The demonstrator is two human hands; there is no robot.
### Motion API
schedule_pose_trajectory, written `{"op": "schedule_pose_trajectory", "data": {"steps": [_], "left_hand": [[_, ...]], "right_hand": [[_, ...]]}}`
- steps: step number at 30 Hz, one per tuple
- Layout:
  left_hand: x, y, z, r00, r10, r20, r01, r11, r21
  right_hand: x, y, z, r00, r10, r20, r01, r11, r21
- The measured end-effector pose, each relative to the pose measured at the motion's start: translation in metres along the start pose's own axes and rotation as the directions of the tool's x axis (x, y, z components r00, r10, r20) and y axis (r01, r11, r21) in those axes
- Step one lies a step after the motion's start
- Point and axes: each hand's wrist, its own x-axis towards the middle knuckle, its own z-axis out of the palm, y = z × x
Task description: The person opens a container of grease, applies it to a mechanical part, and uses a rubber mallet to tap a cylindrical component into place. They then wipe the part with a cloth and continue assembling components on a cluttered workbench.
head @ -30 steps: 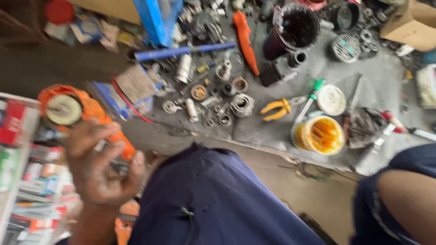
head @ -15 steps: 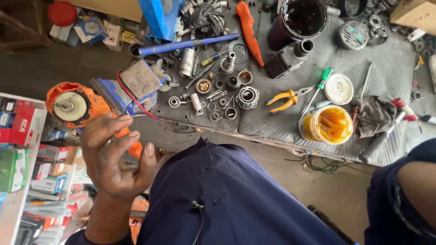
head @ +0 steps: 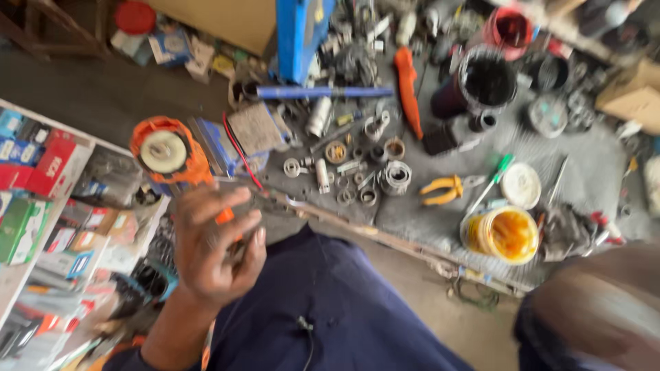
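- The left hand (head: 210, 251) is raised in front of the dark blue lap (head: 323, 309), fingers curled and closed round the orange handle of a power tool (head: 172, 156)
- The tool is orange-bodied with a round head turned up toward the camera; the head shows a pale, cream-coloured disc in the middle, ringed by orange casing
- A sliver of the orange handle shows between the fingers, and the head sticks out above and to the left of the hand
- The tool hangs in the air over the edge of the grey mat (head: 584, 158), just above a shelf of coloured boxes (head: 41, 178) at the left
- The right hand cannot be made out; only a blurred bare forearm or knee (head: 598, 309) shows at the lower right, so whether it grips anything cannot be told
- On the mat beyond the tool lie small metal rings and bearings (head: 385, 175), well apart from the hand
- Yellow-handled pliers (head: 447, 189) lie beside a green-handled screwdriver (head: 491, 180)
- An open tub of yellow grease (head: 502, 235) stands near the mat's front edge, its white lid (head: 520, 184) just behind it
- A blue tube (head: 323, 91) lies crosswise further back, next to an orange-handled tool (head: 409, 93) and a dark pot (head: 481, 82)
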Motion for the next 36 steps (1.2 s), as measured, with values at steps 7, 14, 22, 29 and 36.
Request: {"op": "schedule_pose_trajectory", "data": {"steps": [7,14,22,29,36], "left_hand": [[-0.018,-0.004,-0.013,0.998,-0.063,-0.021,0.062,0.997,-0.056],[-0.029,-0.022,-0.028,0.995,-0.102,-0.022,0.101,0.994,-0.042],[-0.032,-0.061,-0.059,0.998,-0.058,-0.003,0.057,0.989,-0.139],[0.019,-0.084,-0.120,0.998,-0.049,-0.026,0.043,0.984,-0.174],[0.076,-0.088,-0.213,0.944,0.257,-0.206,-0.293,0.942,-0.166]], "right_hand": [[-0.074,0.075,0.105,0.675,0.614,0.409,-0.391,0.768,-0.508],[-0.140,0.112,0.113,0.574,0.709,0.410,-0.504,0.700,-0.506],[-0.123,0.107,0.124,0.601,0.663,0.446,-0.468,0.745,-0.476],[-0.119,0.093,0.133,0.443,0.819,0.366,-0.513,0.566,-0.645],[-0.122,0.070,0.135,0.506,0.820,0.267,-0.432,0.509,-0.744]]}}
